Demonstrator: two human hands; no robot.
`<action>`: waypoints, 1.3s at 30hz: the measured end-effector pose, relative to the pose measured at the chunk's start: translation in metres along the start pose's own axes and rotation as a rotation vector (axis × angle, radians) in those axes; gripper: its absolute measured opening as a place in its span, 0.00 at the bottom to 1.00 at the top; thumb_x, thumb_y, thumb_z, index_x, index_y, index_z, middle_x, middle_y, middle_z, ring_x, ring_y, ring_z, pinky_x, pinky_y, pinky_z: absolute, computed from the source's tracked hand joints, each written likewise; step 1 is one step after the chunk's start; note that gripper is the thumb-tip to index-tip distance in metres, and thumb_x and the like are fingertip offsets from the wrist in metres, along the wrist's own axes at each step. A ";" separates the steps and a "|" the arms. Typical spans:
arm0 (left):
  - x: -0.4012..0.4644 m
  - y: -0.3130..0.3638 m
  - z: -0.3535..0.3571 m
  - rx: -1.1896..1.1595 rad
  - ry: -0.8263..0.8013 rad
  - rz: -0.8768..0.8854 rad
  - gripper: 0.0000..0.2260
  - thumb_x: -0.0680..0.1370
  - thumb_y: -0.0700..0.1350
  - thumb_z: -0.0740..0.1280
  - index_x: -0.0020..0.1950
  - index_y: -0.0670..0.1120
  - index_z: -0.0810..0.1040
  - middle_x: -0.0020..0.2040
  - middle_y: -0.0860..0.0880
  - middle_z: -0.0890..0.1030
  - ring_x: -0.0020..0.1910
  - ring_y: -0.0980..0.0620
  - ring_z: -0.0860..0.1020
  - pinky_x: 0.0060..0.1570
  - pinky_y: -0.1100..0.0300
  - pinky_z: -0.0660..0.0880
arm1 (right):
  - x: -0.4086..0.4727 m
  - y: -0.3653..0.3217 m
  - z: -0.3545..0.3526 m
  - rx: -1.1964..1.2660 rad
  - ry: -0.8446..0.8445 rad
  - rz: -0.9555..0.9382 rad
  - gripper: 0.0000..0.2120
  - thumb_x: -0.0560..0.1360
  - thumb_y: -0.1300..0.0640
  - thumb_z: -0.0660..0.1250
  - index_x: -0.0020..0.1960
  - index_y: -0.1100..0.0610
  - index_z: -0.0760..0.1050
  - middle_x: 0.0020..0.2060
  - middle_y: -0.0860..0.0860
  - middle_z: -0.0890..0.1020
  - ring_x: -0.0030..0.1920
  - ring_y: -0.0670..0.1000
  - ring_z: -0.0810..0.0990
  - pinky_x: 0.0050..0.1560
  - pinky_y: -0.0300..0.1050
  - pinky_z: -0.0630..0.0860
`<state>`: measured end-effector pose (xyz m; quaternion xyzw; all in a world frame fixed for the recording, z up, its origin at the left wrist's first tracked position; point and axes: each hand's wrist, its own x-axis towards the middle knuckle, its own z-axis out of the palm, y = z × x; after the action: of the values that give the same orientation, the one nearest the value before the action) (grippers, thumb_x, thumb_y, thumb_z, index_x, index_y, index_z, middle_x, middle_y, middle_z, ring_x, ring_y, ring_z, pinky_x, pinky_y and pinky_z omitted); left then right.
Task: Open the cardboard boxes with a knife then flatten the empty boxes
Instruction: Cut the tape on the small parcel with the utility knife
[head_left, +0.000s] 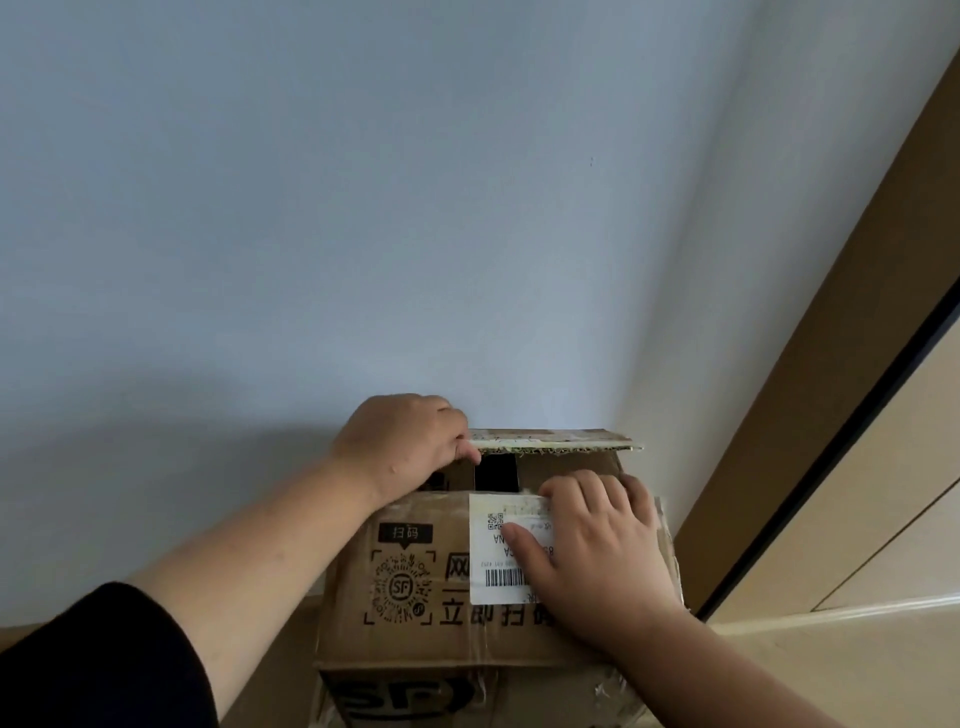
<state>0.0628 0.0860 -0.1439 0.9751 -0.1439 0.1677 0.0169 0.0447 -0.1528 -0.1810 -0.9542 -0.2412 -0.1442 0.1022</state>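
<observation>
A brown cardboard box (467, 597), printed with a black scan code and Chinese characters, sits low in the frame against a pale blue-white wall (363, 208), directly beneath both of the person's hands. The left hand (402, 441) reaches over the box's far left corner, fingers curled around the edge of the far flap (556, 441), which is lifted so its corrugated edge faces the camera. A dark gap shows between that flap and the near flap. The right hand (592, 540) lies on the near flap, fingers curled over its cut edge into the gap and the thumb pressed flat across a white shipping label (498, 551) bearing a barcode and a small QR code. The left forearm is bare, extending from a dark sleeve (104, 660) at the lower left; the right forearm enters from the lower right corner. Clear tape (613, 691) wrinkles along the box's near edge. To the right stands a tan wooden panel (831, 389) with a dark strip running along it.
</observation>
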 end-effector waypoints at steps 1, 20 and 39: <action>0.002 -0.003 -0.004 -0.018 -0.082 0.002 0.12 0.79 0.57 0.63 0.53 0.54 0.83 0.49 0.58 0.82 0.48 0.56 0.80 0.46 0.58 0.76 | -0.002 0.001 -0.001 0.002 0.032 -0.007 0.24 0.76 0.30 0.54 0.53 0.47 0.76 0.47 0.44 0.78 0.52 0.51 0.77 0.68 0.55 0.61; 0.012 -0.042 -0.010 0.200 0.299 0.027 0.11 0.69 0.31 0.73 0.49 0.39 0.80 0.42 0.43 0.78 0.39 0.41 0.76 0.37 0.48 0.77 | -0.033 0.007 -0.087 -0.002 -0.014 -0.282 0.11 0.77 0.40 0.57 0.47 0.41 0.76 0.41 0.37 0.76 0.40 0.42 0.76 0.46 0.38 0.73; 0.026 -0.047 0.025 0.189 0.013 -0.252 0.29 0.78 0.58 0.64 0.74 0.43 0.68 0.72 0.44 0.71 0.71 0.41 0.67 0.69 0.44 0.66 | -0.074 0.017 -0.132 -0.048 -0.229 -0.749 0.15 0.70 0.48 0.69 0.41 0.46 0.61 0.34 0.42 0.71 0.31 0.42 0.70 0.25 0.34 0.66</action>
<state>0.1074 0.1219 -0.1582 0.9816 -0.0036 0.1832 -0.0532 -0.0391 -0.2341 -0.0831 -0.8122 -0.5791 -0.0697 -0.0071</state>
